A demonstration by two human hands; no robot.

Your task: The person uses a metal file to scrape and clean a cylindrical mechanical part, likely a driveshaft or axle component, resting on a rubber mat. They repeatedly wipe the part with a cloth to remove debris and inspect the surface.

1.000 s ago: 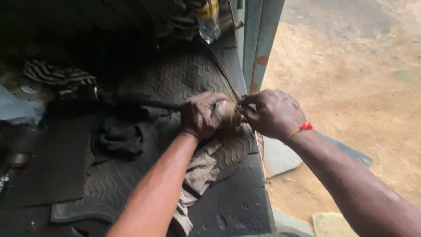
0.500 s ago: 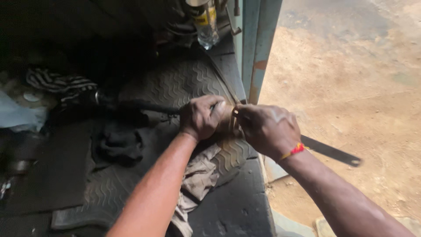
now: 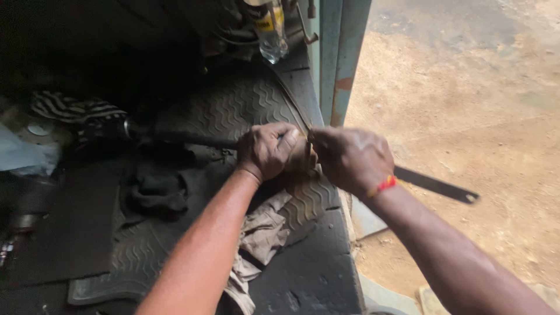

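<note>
Left hand (image 3: 269, 150) clenched around the end of a dark metal rod (image 3: 186, 137) lying across the ribbed rubber mat (image 3: 233, 108) of a vehicle floor. Right hand (image 3: 352, 158), red thread at the wrist, closed just beside it; its grasp is hidden. A flat metal bar (image 3: 436, 185) juts behind; a rag (image 3: 262, 233) lies below.

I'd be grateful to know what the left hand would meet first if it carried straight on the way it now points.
Probably the right hand: the left hand points right toward it and their fingers already seem to touch near the floor mat edge, though depth is unclear.
</note>
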